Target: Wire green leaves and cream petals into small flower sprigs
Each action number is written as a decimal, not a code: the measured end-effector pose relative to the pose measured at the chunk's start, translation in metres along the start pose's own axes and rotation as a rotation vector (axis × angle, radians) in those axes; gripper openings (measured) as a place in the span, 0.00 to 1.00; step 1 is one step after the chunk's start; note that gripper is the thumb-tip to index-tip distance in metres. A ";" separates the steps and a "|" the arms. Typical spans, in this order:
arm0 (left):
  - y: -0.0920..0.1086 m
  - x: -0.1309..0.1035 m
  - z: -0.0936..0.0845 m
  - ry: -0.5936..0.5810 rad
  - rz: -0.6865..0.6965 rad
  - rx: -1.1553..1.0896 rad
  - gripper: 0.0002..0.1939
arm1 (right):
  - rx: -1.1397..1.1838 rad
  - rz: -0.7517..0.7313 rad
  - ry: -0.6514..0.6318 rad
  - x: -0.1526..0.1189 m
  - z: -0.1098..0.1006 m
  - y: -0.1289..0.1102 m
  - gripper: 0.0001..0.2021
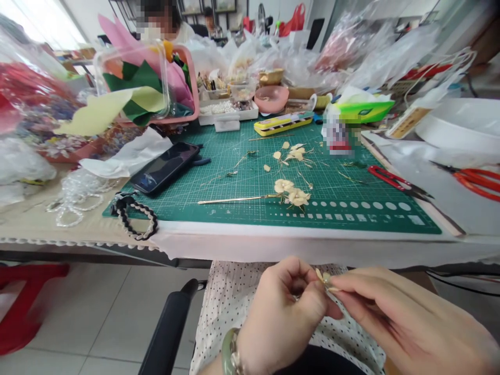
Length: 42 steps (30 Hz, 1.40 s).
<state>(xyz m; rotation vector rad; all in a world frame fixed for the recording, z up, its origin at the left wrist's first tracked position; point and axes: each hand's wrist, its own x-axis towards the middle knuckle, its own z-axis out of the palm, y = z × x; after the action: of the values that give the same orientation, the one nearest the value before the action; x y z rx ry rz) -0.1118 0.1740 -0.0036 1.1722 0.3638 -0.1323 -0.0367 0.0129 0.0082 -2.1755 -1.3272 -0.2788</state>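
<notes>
Above my lap, in front of the table edge, both hands meet fingertip to fingertip. Between them is a small cream flower (323, 277) with a pale green bead at its middle. My left hand (291, 299) is closed in a pinch on one side of it. From the right, my right hand (375, 302) pinches the bead side between thumb and forefinger. On the green cutting mat (234, 151) lies a gold hairpin (230, 200) with cream flowers (292, 194) at its end. Behind it are loose cream petals (295, 152) on thin wires.
A dark phone (166, 166) and a braided cord loop (136, 221) lie at the left. Red thread snips (398, 182) and orange-handled scissors (476, 179) are at the right. A yellow case (283, 124) and a pink bowl (271, 99) stand behind. Another person (167, 23) sits beyond.
</notes>
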 end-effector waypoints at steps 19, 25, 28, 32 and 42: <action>0.002 -0.004 0.003 0.025 0.096 0.097 0.07 | -0.039 0.002 0.162 -0.004 0.015 -0.003 0.07; 0.005 -0.007 0.004 0.070 0.116 0.212 0.07 | -0.118 -0.057 0.201 -0.005 0.015 -0.004 0.06; 0.002 -0.006 0.003 0.047 0.110 0.131 0.07 | -0.099 -0.079 0.195 -0.005 0.016 -0.003 0.07; 0.000 -0.005 0.002 0.030 0.062 0.124 0.07 | -0.029 -0.080 0.184 -0.004 0.017 -0.001 0.06; 0.003 -0.005 0.002 0.059 0.167 0.254 0.05 | -0.095 -0.100 0.252 -0.006 0.021 -0.001 0.05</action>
<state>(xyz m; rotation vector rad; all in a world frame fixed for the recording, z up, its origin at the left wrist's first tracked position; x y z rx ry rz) -0.1146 0.1727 0.0017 1.4545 0.3053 0.0022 -0.0428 0.0205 -0.0111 -2.0714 -1.3031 -0.6455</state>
